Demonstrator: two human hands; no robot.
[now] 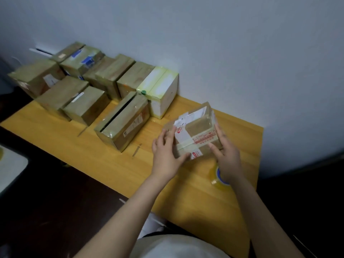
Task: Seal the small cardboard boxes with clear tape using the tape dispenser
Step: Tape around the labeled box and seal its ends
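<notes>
**Desk:** Count?

**Operator:** Boxes, eleven as I read my feed. One box (197,131) is in hand. Nine brown boxes (85,104) and one white box (162,90) are grouped by the wall. Roll (216,176) of clear tape, one. Hands, two.

**Desk:** Hand pose?

**Operator:** Left hand (166,155) grasps the box's left side, thumb on the near face, fingers spread up the edge. Right hand (228,155) grasps the right side, thumb on the near face, fingers round the far edge. The box is tilted between them over the right of the table (65,144). I cannot tell whether it touches the wood.

**Desk:** Surroundings, obstructions?

**Operator:** The roll lies on the table, partly covered by the right wrist. The nearest brown one, the slit box (122,123), has a dark open gap along its top. Two scraps (136,150) lie on the wood before the group.
</notes>
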